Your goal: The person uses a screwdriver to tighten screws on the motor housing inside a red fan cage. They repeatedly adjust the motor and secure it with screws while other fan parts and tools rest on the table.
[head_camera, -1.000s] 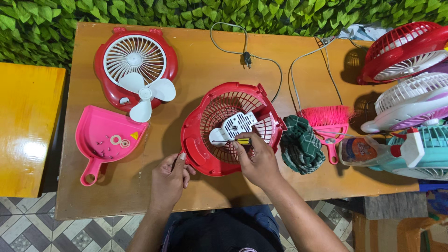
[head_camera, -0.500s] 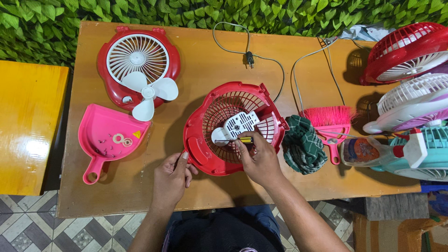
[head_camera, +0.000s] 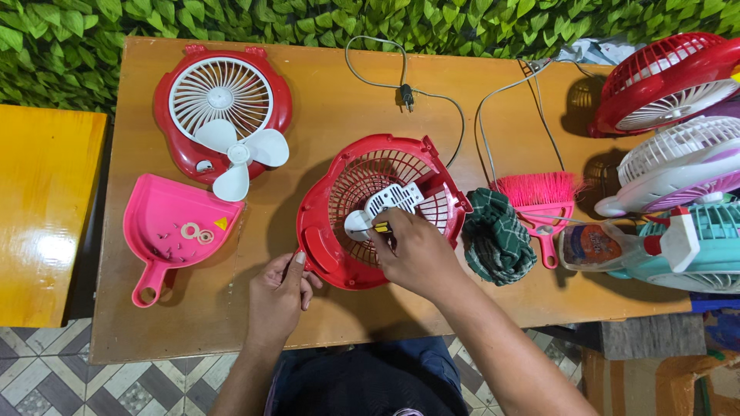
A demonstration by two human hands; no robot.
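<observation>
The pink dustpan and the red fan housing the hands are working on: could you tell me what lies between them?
In the head view, only bare wooden tabletop separates the pink dustpan from the red fan housing; nothing lies on that stretch.

Your 2 forearms are bare, with no sleeves, watch or rings in view. Your left hand point(head_camera: 275, 299) and right hand point(head_camera: 416, 254) wear no gloves, and the nails look short. Near the bottom edge, dark blue clothing covers your lap.
</observation>
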